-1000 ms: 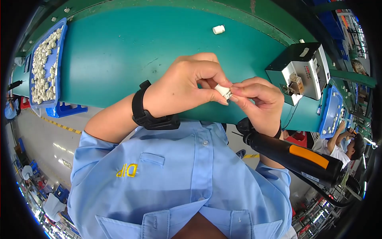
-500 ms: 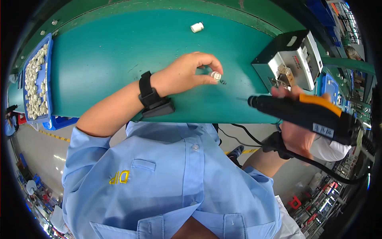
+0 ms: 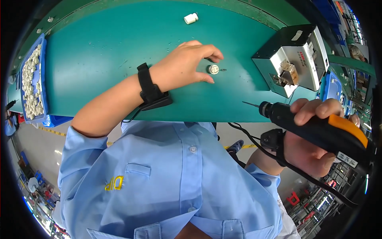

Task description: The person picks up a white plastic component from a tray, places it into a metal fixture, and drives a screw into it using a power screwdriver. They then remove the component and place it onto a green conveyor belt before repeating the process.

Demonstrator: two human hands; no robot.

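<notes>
A small round white part (image 3: 213, 69) with metal bits on its top sits on the green work surface (image 3: 119, 75). Thumb and fingers of my left hand (image 3: 195, 61) are spread on either side of it, with gaps between them and the part. At the right, my right hand (image 3: 314, 135) is wrapped round a black and orange electric screwdriver (image 3: 294, 117). Its thin bit points left, well apart from the white part. Farther back, another white cylindrical part (image 3: 191, 18) lies on its side.
A blue tray (image 3: 44, 79) full of small white parts stands at the left. To the right is a black and silver machine (image 3: 292, 59), probably a screw feeder, with a blue bin (image 3: 332, 85) beyond it. The screwdriver's black cable (image 3: 318, 185) hangs below my right hand.
My left fingers have opened and let go of the small white part, which now rests on the surface. My right hand has moved the screwdriver slightly right and nearer to me.
</notes>
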